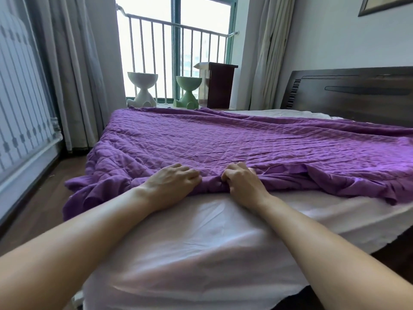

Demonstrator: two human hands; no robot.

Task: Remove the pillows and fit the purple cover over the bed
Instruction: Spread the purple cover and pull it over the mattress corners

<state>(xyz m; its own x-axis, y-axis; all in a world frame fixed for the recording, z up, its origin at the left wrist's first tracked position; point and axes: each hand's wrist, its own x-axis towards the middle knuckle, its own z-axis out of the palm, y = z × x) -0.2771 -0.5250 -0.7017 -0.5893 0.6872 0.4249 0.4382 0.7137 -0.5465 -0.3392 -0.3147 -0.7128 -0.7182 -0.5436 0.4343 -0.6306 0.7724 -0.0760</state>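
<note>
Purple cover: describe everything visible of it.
The purple cover is quilted fabric with diamond stitching, wrinkled, spread loosely over the far part of the bed. Its bunched, ruffled near edge leaves the white sheet bare in front; its left corner droops off the bed's side. The left hand and right hand grip that near edge side by side.

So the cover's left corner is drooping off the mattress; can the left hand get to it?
Probably yes. The left hand grips the purple cover at its near edge, and the drooping corner hangs just to its left, with nothing between them.
</note>
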